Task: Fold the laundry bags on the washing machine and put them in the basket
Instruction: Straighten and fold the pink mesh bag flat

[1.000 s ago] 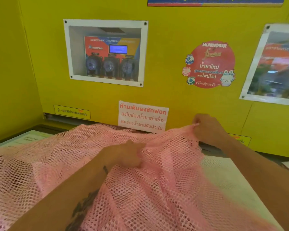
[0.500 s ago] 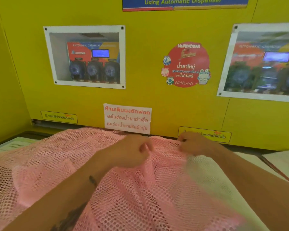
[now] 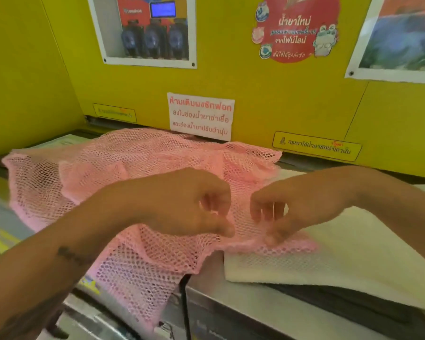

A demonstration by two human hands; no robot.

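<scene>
Both hands' grips moved nearer, pinching pink mesh bag.

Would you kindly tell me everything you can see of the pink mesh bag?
The pink mesh bag is soft open netting, rumpled and only partly flattened. It lies across the washer top below the yellow wall, its near edge hanging over the front. Its right edge overlaps a white mesh bag. The left hand and right hand curl over its middle; the right fingertips seem to pinch it.
</scene>
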